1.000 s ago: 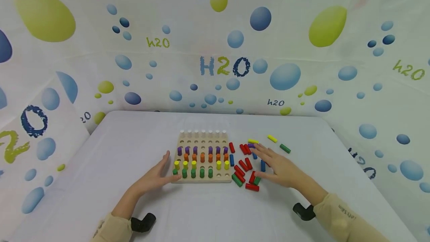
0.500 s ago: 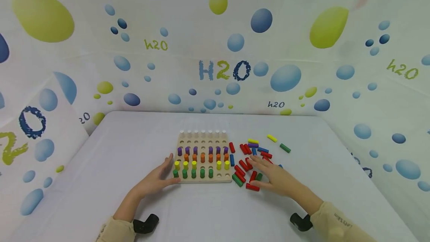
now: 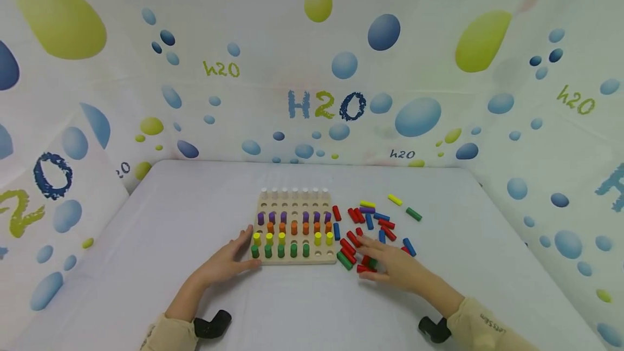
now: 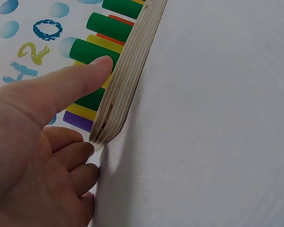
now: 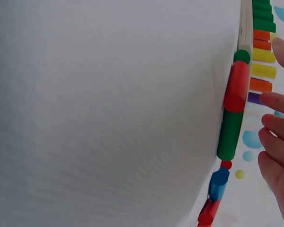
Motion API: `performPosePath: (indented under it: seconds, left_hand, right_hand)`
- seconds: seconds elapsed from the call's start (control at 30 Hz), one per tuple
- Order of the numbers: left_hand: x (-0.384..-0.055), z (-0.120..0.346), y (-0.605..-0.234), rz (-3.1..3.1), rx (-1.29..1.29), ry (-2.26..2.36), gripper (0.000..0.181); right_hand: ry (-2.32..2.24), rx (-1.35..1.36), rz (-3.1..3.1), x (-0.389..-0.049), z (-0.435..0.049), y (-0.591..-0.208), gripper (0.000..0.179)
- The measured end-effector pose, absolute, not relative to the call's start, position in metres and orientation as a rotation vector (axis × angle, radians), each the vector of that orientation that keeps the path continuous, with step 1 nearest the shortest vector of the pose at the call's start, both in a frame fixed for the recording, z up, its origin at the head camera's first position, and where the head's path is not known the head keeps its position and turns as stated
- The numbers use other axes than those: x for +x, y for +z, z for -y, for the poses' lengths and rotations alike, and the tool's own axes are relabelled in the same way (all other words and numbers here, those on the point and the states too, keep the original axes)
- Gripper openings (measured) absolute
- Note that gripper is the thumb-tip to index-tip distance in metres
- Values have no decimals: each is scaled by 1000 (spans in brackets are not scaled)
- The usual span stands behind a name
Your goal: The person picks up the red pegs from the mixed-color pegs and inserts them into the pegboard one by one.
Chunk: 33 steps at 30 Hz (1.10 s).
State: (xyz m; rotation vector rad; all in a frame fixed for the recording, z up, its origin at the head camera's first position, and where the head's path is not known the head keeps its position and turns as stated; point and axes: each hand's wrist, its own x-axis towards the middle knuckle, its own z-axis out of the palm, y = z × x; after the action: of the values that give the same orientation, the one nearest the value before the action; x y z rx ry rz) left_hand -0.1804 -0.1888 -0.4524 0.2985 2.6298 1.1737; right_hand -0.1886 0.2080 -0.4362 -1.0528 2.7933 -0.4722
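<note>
A wooden pegboard [image 3: 322, 262] lies mid-table, bearing upright white, purple, orange, yellow and green pegs in rows, with some holes bare. My left hand [image 3: 221, 265] is at its front left corner, fingers along the left side. In the left wrist view the thumb [image 4: 75, 82] overlaps the green pegs [image 4: 92, 53] at the front edge. My right hand [image 3: 402, 268] spreads low over loose pegs right of the board, fingers extended and nothing gripped. A red peg [image 3: 364, 268] and a green peg [image 3: 372, 262] show by its fingertips, partly covered.
More loose red, blue, green, yellow and purple pegs lie scattered beyond the right hand, among them a blue peg [image 3: 409, 247] and a far green peg [image 3: 414, 214]. Black camera mounts [image 3: 213, 324] sit at both wrists. A printed cloth [image 3: 273, 26] hangs behind the white table [image 3: 205, 194].
My left hand has come in against the board's corner. The right hand has moved left and toward me over the loose pegs, uncovering blue and red ones behind it.
</note>
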Motion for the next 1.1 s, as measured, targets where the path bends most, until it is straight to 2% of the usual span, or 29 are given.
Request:
performPosePath:
  seconds: [0.33,0.63,1.1]
  left_hand:
    - [-180,188,-450,-2636,278,1151,94]
    - [-176,188,-450,-2641,250,1148,95]
    - [-179,185,-452,-2653,293,1133,97]
  right_hand:
    - [-409,-1125,-2769,-187,-205,-437,41]
    - [-372,-1129,-2736,-189,-201,-441,45]
    - [-388,-1188,-2789,-189,-200,-446,39]
